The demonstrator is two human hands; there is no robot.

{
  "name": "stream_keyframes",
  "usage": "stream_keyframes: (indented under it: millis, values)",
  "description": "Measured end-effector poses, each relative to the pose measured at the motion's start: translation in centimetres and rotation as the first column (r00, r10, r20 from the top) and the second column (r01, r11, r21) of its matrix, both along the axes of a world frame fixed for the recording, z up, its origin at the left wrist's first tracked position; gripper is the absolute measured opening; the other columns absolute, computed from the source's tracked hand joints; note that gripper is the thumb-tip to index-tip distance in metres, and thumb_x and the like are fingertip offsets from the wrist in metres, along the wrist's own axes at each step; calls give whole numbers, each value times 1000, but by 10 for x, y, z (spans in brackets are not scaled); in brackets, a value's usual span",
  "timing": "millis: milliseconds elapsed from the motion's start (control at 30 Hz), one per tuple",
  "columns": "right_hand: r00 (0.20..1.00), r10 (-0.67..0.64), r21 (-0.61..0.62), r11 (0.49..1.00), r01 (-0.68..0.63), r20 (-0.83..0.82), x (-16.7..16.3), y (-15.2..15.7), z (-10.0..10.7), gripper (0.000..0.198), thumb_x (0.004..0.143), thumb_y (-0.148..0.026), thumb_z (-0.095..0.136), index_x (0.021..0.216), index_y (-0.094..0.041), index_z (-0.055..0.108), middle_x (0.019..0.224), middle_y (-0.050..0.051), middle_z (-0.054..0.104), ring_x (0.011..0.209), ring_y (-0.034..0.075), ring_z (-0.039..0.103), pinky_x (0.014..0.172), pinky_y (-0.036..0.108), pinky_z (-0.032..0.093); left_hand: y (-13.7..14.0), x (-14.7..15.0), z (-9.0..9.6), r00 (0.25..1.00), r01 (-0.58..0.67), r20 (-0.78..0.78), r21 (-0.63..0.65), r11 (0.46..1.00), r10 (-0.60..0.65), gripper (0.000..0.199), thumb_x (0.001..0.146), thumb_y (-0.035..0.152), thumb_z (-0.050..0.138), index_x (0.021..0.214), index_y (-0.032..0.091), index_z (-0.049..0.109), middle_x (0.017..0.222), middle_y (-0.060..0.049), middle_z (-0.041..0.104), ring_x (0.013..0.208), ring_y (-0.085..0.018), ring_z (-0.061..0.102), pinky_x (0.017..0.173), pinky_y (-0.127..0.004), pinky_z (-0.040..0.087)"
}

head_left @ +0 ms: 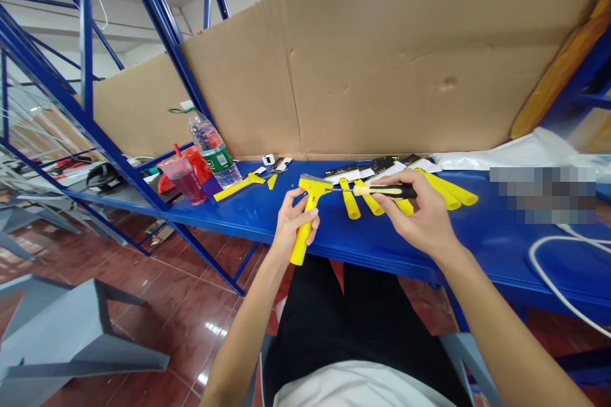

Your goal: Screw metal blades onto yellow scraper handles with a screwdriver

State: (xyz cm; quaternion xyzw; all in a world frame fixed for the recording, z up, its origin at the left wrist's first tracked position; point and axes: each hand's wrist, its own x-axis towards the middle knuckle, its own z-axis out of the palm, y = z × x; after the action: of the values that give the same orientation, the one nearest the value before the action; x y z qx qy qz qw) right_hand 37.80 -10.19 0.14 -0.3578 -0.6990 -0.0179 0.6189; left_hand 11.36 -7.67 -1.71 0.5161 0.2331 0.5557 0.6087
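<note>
My left hand (296, 222) is wrapped round the handle of a yellow scraper (300, 245), held tilted above the table's front edge with its wide head up. In my right hand (420, 211) is a screwdriver (363, 190) with a yellow and black handle. Its thin shaft points left, and the tip meets the side of the scraper's head; the exact contact spot is too small to make out. Behind the screwdriver several yellow handles (351, 203) lie on the blue table (258, 216). Another yellow scraper (238, 187) rests on the table to the left, beside a small yellow piece (272, 182).
Black and white packets (342, 173) lie along the cardboard wall (382, 76). At the left stand a water bottle (214, 149) and a red drink cup (184, 178). A white cable (539, 261) and plastic sheeting (515, 151) are at the right. Blue posts (147, 6) rise at the left.
</note>
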Motion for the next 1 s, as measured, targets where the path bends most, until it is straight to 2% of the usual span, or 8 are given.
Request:
stream_keyframes:
  millis: [167, 233, 333, 400, 600, 767, 867, 1000]
  values:
    - [995, -98, 51, 994, 97, 9, 1, 3, 0, 20, 97, -30, 83, 108, -30, 67, 96, 2, 74, 81, 25, 73, 73, 41, 60, -2, 0, 3, 1000, 6, -3, -6, 1000, -6, 63, 83, 27, 93, 127, 29, 48, 107, 0, 65, 57, -7, 61, 36, -16, 43]
    - [997, -77, 49, 996, 77, 4, 0, 2, 0, 21, 97, -29, 81, 112, -30, 66, 101, 4, 74, 88, 27, 74, 78, 43, 61, -2, 0, 3, 1000, 7, -6, -3, 1000, -7, 63, 82, 27, 93, 126, 29, 48, 107, 0, 65, 57, -7, 61, 36, -16, 43]
    - [1000, 30, 22, 999, -30, 0, -1, 1, -1, 29, 98, -28, 79, 123, -29, 63, 117, 8, 74, 108, 31, 75, 94, 49, 62, 0, 0, 1, 1000, 8, -6, 3, 1000, -8, 62, 83, 27, 92, 126, 29, 47, 109, 0, 65, 58, -7, 61, 35, -16, 43]
    - [998, 60, -11, 998, -60, -9, -1, 0, -2, 29, 99, -28, 78, 123, -29, 63, 119, 9, 75, 111, 31, 75, 97, 48, 62, 1, 0, -1, 1000, 0, -4, 9, 1000, 0, 62, 83, 27, 92, 126, 29, 47, 108, 0, 65, 57, -7, 61, 34, -16, 43]
    - [998, -47, -43, 998, 45, -48, 1, 0, -1, 23, 95, -32, 84, 110, -28, 66, 104, 4, 78, 90, 26, 77, 79, 40, 60, 3, 0, -2, 1000, 4, -23, 28, 1000, -3, 61, 83, 27, 92, 125, 29, 48, 110, 0, 65, 58, -7, 63, 34, -15, 45]
    - [995, -89, -51, 995, 87, -48, 0, -1, 2, 22, 96, -36, 83, 104, -27, 64, 95, 3, 75, 83, 24, 74, 73, 37, 58, 3, 0, -4, 999, 1, -34, 51, 999, 1, 61, 84, 28, 93, 126, 29, 48, 115, -2, 67, 59, -8, 65, 34, -15, 45]
    - [997, -64, -73, 995, 60, -42, -1, -2, 2, 23, 98, -35, 79, 112, -27, 63, 104, 5, 74, 92, 25, 74, 79, 39, 59, 4, 0, -4, 999, -11, -37, 57, 998, 13, 61, 84, 28, 92, 127, 29, 49, 114, -2, 67, 59, -8, 65, 33, -15, 45]
    - [997, 65, -81, 994, -67, -32, -1, -3, 0, 30, 101, -33, 76, 124, -28, 59, 124, 9, 70, 110, 27, 73, 95, 44, 61, 4, 1, -3, 999, -30, -38, 53, 998, 32, 58, 85, 28, 92, 125, 28, 49, 112, -2, 65, 58, -7, 64, 33, -15, 45]
